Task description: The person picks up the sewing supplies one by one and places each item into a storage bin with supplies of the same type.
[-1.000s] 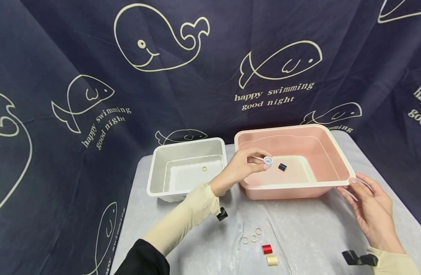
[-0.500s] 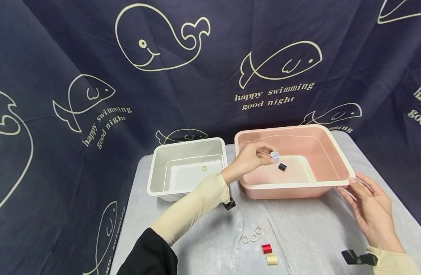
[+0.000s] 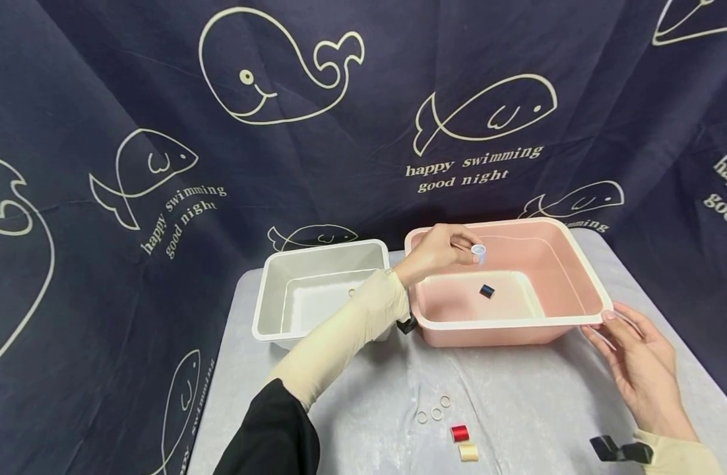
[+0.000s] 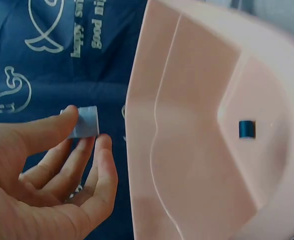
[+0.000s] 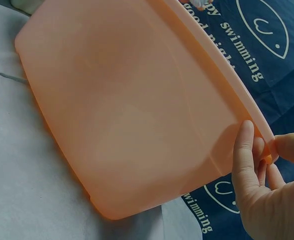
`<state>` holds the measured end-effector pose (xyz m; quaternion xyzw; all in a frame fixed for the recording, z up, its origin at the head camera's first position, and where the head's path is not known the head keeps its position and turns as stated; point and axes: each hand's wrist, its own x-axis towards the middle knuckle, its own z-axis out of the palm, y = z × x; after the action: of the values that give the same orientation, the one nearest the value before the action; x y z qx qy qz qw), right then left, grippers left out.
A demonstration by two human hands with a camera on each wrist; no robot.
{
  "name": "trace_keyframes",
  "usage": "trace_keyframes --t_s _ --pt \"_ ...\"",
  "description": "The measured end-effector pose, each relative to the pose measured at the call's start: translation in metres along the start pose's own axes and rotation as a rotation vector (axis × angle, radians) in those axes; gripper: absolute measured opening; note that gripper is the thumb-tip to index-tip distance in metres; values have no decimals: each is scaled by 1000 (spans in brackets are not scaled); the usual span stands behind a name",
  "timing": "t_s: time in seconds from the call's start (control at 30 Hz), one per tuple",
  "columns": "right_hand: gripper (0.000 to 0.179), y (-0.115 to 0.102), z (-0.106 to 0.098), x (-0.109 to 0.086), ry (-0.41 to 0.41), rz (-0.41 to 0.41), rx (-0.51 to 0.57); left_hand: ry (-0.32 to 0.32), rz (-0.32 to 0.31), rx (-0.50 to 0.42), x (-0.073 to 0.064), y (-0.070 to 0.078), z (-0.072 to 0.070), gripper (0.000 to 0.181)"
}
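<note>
My left hand (image 3: 443,251) pinches a pale blue thread spool (image 3: 479,253) between thumb and fingers, above the left part of the pink basin (image 3: 512,324). In the left wrist view the blue spool (image 4: 86,122) shows side-on at the fingertips. A dark blue thread spool (image 3: 487,291) lies on the basin's floor, seen as teal in the left wrist view. My right hand (image 3: 645,366) grips the basin's near right corner, thumb on top of the rim and fingers beneath, as the right wrist view also shows.
A light grey basin (image 3: 268,297) with a small ring (image 3: 351,292) inside stands left of the pink one. Nearer on the cloth lie three rings (image 3: 437,414), a red spool (image 3: 460,433) and a yellow spool (image 3: 468,452). A dark printed curtain (image 3: 363,165) hangs behind.
My left hand has moved right and farther back with the pale blue spool, which now appears higher over the pink basin. My right hand keeps its grip on the rim.
</note>
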<state>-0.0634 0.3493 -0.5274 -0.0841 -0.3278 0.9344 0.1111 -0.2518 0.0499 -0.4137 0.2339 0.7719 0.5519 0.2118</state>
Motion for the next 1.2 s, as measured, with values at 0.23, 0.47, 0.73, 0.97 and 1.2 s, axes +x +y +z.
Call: trace_keyframes --t_s 0.23,0.47,0.73,0.97,1.2 --pt "34 1 2 0 48 -9 -21 -131 -101 -7 23 -6 -10 29" --pt "35 1 2 -1 57 -17 -4 -185 -113 -11 37 -6 -1 34" --pt "33 5 4 -1 75 -50 -1 -209 -127 -74 50 -18 7 38" --pt "33 7 6 -3 103 -76 -3 -150 -139 -46 52 -35 13 37" --pt "32 11 12 -1 157 -123 -4 -131 -197 -189 57 -56 19 38"
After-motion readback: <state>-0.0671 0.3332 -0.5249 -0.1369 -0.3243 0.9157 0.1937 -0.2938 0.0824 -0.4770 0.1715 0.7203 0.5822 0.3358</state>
